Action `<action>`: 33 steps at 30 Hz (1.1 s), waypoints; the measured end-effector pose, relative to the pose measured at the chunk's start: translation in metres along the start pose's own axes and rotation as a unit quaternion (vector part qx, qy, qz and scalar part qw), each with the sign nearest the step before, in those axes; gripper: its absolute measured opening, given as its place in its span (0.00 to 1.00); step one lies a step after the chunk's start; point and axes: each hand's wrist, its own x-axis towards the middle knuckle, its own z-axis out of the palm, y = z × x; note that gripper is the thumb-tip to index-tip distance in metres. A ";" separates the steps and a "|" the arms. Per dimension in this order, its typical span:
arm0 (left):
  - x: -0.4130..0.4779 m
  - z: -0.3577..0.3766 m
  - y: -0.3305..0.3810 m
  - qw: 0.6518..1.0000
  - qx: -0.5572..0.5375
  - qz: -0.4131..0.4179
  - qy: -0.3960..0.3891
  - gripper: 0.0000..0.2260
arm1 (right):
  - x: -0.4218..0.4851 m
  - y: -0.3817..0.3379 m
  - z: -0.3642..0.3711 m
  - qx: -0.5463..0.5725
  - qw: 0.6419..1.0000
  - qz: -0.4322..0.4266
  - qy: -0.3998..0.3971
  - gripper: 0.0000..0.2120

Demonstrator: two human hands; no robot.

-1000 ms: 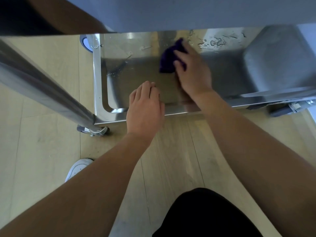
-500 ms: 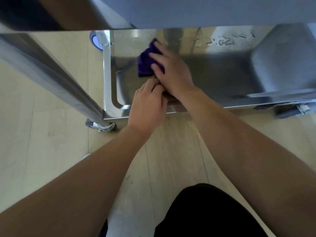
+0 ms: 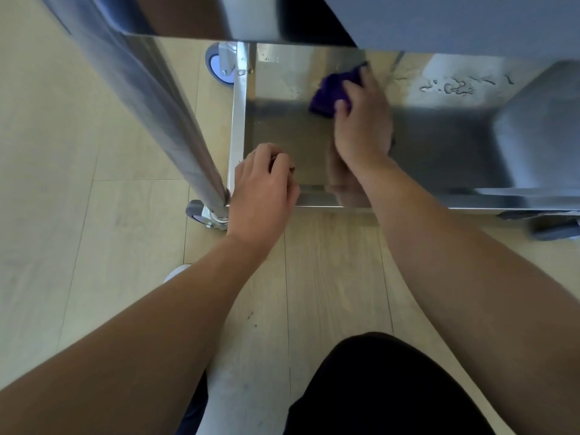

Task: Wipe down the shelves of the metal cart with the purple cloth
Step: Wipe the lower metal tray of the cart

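The metal cart's bottom shelf point(image 3: 282, 127) is a shiny steel tray low over the floor. My right hand point(image 3: 361, 120) presses the crumpled purple cloth point(image 3: 332, 92) flat on the shelf's back left area, fingers on top of it. My left hand point(image 3: 263, 189) rests with curled fingers on the shelf's front rim near its left corner, beside the cart's upright post point(image 3: 163, 120). Water droplets point(image 3: 455, 86) lie on the shelf behind and right of the cloth.
An upper shelf edge point(image 3: 439, 23) overhangs the top of the view. Grey caster wheels point(image 3: 219, 64) sit at the cart's left corners. A grey block point(image 3: 539, 127) fills the shelf's right end. Light wood floor, my white shoe point(image 3: 177, 271) and black-clad knee are below.
My right hand has slid the cloth across the shelf, left then back toward the rear. My left hand shifted left along the front rim toward the corner post. The camera view moved too.
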 end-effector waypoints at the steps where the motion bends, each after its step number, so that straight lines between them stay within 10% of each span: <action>1: 0.000 -0.001 0.000 1.000 0.001 0.002 -0.002 0.06 | -0.002 -0.014 0.005 0.018 0.998 -0.053 -0.032 0.17; 11: -0.002 0.002 -0.001 1.000 0.010 0.012 0.001 0.05 | -0.009 -0.034 0.008 0.049 0.962 -0.228 -0.143 0.19; 22: -0.001 0.002 0.002 0.998 0.054 0.011 -0.004 0.05 | -0.016 0.071 -0.056 -0.039 0.991 -0.049 -0.119 0.23; 29: 0.010 -0.005 0.023 0.986 0.155 0.022 -0.055 0.08 | -0.050 0.054 -0.072 0.128 0.983 0.005 -0.134 0.19; 33: 0.017 -0.010 0.040 0.987 0.128 0.031 -0.089 0.10 | -0.041 0.050 -0.080 -0.036 0.977 0.157 -0.140 0.30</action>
